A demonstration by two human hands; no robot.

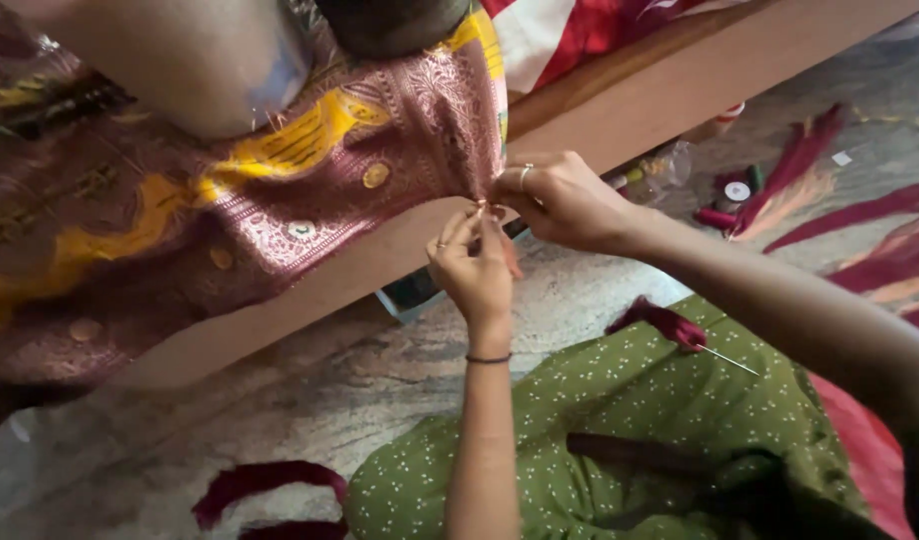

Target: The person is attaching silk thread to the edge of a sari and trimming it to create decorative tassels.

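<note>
Brocade cloth [310, 190], maroon and gold, edge pinched by left hand [475, 270] and right hand [565, 200] grip

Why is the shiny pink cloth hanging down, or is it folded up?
Hanging: the cloth drapes over the wooden edge, both hands pinching its corner.

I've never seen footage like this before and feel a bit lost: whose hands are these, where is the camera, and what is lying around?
The one picture comes from a camera worn on a person's head, looking down. Their left hand and right hand meet at the edge of a maroon and gold patterned woven cloth, pinching it with the fingertips. The cloth drapes over a long brown wooden board. On the person's green dotted lap lies a bunch of dark red thread with a thin metal needle. Dark red fabric strips lie on the stone floor.
</note>
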